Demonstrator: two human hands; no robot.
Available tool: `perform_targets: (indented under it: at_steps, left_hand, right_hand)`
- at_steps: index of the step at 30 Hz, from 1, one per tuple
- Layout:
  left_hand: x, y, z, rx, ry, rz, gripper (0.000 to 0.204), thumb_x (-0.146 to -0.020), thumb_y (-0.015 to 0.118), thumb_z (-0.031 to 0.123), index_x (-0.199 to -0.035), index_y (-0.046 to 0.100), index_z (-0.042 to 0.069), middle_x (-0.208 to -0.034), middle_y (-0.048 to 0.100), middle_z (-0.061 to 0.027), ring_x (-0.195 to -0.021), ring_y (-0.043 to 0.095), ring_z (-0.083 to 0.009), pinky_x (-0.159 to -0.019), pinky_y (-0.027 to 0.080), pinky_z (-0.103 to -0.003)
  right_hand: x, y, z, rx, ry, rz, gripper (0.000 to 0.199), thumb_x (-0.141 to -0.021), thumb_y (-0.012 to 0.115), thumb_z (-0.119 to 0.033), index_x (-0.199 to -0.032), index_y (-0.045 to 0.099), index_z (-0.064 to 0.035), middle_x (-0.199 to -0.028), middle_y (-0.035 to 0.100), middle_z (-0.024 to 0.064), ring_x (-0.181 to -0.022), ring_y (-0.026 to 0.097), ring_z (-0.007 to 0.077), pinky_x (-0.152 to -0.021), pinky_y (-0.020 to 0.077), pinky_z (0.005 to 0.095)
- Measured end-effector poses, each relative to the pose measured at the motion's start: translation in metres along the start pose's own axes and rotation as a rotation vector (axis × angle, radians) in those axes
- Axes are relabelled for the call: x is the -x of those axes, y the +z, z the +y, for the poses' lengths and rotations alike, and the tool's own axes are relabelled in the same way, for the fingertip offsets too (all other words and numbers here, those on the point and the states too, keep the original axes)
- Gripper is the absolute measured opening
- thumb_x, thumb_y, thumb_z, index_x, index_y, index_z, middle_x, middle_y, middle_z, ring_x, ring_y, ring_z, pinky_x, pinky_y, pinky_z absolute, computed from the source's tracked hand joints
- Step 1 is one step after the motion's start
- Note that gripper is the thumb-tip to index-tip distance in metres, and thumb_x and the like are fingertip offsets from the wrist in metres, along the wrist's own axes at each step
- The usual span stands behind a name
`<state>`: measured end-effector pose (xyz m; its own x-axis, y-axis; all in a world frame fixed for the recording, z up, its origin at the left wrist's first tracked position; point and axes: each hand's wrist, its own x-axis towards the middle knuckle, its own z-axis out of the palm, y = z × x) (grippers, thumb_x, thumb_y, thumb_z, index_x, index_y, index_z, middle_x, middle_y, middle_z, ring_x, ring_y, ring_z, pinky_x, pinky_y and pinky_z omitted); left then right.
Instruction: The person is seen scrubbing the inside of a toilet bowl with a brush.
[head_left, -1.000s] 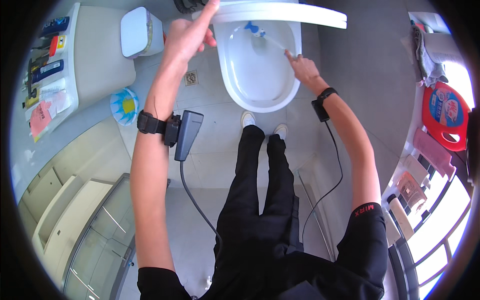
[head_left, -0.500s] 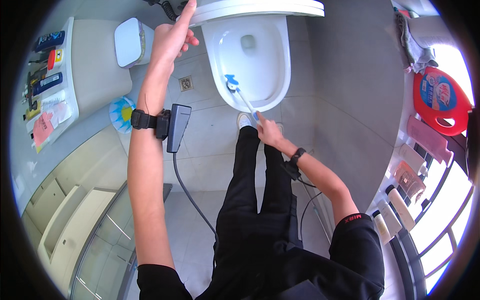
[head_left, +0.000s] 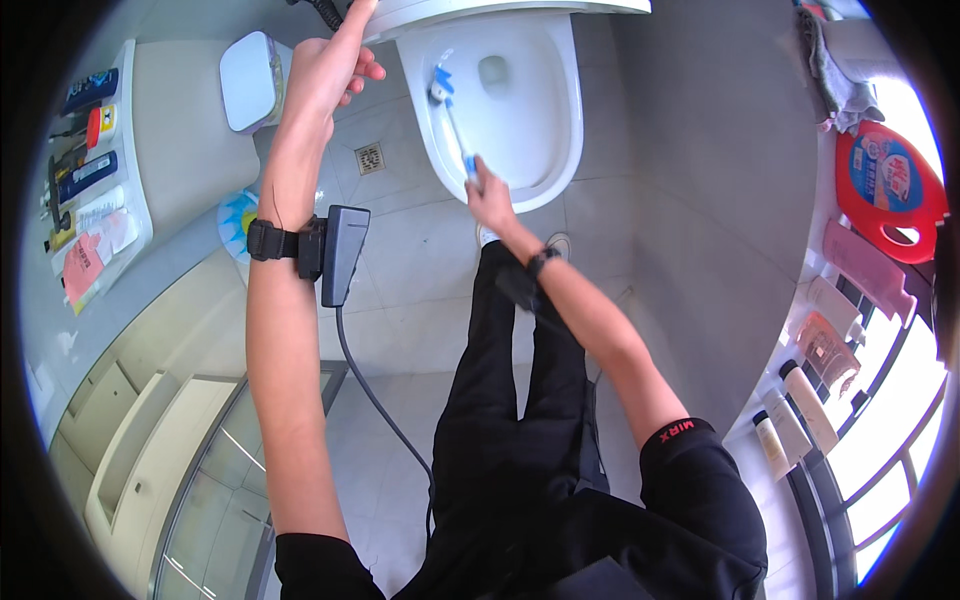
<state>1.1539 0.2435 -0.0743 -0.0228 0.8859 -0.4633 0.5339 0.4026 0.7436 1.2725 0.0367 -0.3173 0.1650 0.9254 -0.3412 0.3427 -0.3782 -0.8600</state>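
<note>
A white toilet bowl (head_left: 545,150) lies ahead of me on the grey tiled floor, its seat and lid raised. My right hand (head_left: 489,202) is shut on the handle of a toilet brush (head_left: 452,120) with a blue and white head, which rests against the bowl's inner left wall. My left hand (head_left: 330,65) reaches up to the raised lid's left edge, index finger stretched along it, other fingers loosely curled. A black strap with a grey box sits on my left wrist, its cable trailing down.
A white lidded bin (head_left: 250,65) stands left of the toilet, beside a floor drain (head_left: 369,157). A counter (head_left: 180,150) with tubes and bottles runs along the left. A red detergent jug (head_left: 890,190) and several bottles line the right sill.
My right hand has pulled back from the bowl's far rim to its near edge. The brush head has gone to the left inner wall. The view has shifted toward the toilet.
</note>
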Motion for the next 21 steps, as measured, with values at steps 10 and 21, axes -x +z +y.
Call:
perform_targets:
  at_steps: [10, 21]
  left_hand:
    - [-0.002, -0.005, -0.002, -0.043, 0.043, -0.003, 0.064, -0.079, 0.054, 0.069, -0.066, 0.057, 0.007, -0.061, 0.063, -0.0052, -0.054, 0.045, -0.006, -0.051, 0.035, -0.023]
    - [0.025, -0.004, 0.003, 0.016, -0.126, 0.015, 0.062, -0.081, 0.057, 0.068, -0.081, 0.059, 0.006, -0.057, 0.056, -0.0051, -0.047, 0.05, -0.0102, -0.046, 0.036, -0.021]
  right_hand:
    - [0.006, -0.002, 0.043, -0.273, 0.065, -0.051, 0.055, -0.088, 0.056, -0.013, -0.137, 0.04, 0.0077, -0.116, 0.062, 0.0253, -0.102, 0.061, 0.0251, -0.092, 0.0437, 0.0338]
    - [-0.072, -0.042, -0.023, -2.708, 0.287, 0.015, 0.016, -0.099, 0.041, -0.017, -0.09, 0.043, -0.0033, -0.07, 0.042, 0.0017, -0.047, 0.035, 0.0068, -0.04, 0.0274, 0.0208]
